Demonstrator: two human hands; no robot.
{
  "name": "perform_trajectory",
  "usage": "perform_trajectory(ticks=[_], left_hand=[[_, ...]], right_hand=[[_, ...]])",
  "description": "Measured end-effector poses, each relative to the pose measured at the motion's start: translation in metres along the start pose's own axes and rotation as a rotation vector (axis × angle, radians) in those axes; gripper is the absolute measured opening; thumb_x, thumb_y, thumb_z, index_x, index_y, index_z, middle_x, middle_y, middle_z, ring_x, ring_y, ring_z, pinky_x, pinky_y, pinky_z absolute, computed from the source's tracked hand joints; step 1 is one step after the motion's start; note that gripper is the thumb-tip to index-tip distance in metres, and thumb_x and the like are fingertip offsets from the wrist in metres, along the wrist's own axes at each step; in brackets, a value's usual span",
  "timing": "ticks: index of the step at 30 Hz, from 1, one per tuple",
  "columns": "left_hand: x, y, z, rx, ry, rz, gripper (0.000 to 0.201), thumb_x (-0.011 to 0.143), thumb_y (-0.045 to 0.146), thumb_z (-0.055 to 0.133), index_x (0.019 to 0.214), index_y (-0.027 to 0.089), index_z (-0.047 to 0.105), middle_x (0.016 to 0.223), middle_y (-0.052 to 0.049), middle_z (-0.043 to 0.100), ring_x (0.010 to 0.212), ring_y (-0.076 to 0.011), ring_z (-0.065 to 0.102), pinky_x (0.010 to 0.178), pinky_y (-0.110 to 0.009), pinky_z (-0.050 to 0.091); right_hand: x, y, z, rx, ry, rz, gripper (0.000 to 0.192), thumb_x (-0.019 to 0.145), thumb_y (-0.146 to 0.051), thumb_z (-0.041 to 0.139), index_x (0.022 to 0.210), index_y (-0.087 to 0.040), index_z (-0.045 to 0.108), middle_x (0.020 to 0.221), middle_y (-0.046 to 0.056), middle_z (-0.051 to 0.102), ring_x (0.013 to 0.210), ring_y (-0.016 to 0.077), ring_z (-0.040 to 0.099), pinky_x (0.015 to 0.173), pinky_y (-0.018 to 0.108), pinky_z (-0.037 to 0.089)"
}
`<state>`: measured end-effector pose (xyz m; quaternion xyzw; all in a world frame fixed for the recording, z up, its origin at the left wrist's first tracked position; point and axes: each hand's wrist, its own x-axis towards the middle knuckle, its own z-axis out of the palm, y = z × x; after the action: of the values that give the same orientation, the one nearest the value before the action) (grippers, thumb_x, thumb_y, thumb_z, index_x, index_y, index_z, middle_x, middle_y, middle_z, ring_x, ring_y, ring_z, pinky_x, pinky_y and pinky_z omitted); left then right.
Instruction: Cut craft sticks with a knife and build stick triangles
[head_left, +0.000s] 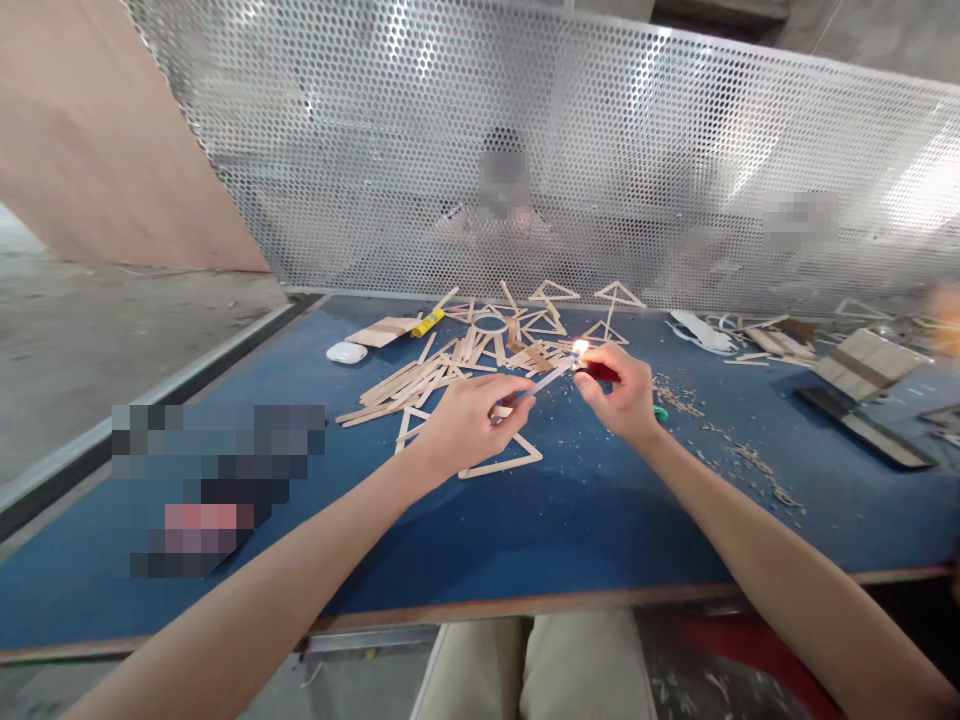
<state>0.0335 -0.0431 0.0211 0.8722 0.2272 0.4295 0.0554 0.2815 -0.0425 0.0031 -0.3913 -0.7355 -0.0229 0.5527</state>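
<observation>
A red lighter [600,372] is clenched in the right hand [622,395], its flame [580,347] lit just above the fist. A thin pale stick [547,378] is pinched in the grip of the left hand [465,420], its tip brought to the flame. Both hands are held above the blue counter [600,500]. A stick triangle [499,460] lies beneath the left hand. Loose wooden sticks [405,385] are heaped beyond, with finished triangles [619,293] near the perforated metal screen [525,150].

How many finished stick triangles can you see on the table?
About 6: one under the left hand, four at the back by the mesh, one far right. The pile may hide more.
</observation>
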Motion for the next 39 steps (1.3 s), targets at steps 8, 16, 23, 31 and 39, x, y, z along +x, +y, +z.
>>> perform_trajectory(ticks=[8,16,23,31,39], left_hand=[[0.0000,-0.0008,-0.0004,0.008,-0.001,0.000,0.015,0.097,0.024,0.059,0.104,0.017,0.070,0.086,-0.004,0.076,0.062,-0.0077,0.064,0.058,-0.018,0.051],[-0.0001,-0.0008,0.0004,0.006,0.010,0.000,0.016,0.097,0.024,0.059,0.104,0.016,0.071,0.088,-0.004,0.077,0.062,-0.0077,0.064,0.058,-0.019,0.052],[-0.0002,-0.0009,0.0005,0.020,0.019,0.009,0.015,0.097,0.024,0.059,0.103,0.017,0.070,0.087,-0.003,0.076,0.061,-0.0070,0.063,0.058,-0.018,0.052],[0.0000,-0.0005,0.0002,0.008,0.014,0.007,0.016,0.098,0.024,0.058,0.104,0.017,0.070,0.089,-0.004,0.077,0.061,-0.0075,0.063,0.057,-0.019,0.052],[-0.0001,-0.0011,0.0005,0.000,0.011,0.005,0.015,0.098,0.023,0.058,0.104,0.017,0.070,0.089,-0.005,0.077,0.060,-0.0083,0.064,0.058,-0.021,0.053]], right_hand=[[0.0002,-0.0038,-0.0008,0.001,-0.005,-0.008,0.008,0.085,-0.026,0.066,0.092,-0.022,0.066,0.080,0.002,0.062,0.071,0.0160,0.059,0.063,0.031,0.052],[-0.0004,-0.0032,-0.0003,0.017,-0.003,0.003,0.009,0.085,-0.025,0.067,0.093,-0.021,0.067,0.080,0.002,0.063,0.072,0.0161,0.059,0.064,0.031,0.053],[-0.0003,-0.0023,0.0000,0.021,-0.001,-0.011,0.009,0.085,-0.024,0.068,0.094,-0.022,0.068,0.081,0.002,0.064,0.072,0.0163,0.059,0.063,0.031,0.052],[0.0009,-0.0043,0.0003,-0.004,-0.002,-0.012,0.005,0.084,-0.024,0.068,0.089,-0.021,0.067,0.081,0.003,0.065,0.073,0.0170,0.061,0.063,0.031,0.052],[0.0016,-0.0005,-0.0006,0.026,-0.036,0.032,0.013,0.085,-0.030,0.069,0.096,-0.023,0.068,0.086,0.003,0.069,0.075,0.0175,0.062,0.066,0.032,0.054]])
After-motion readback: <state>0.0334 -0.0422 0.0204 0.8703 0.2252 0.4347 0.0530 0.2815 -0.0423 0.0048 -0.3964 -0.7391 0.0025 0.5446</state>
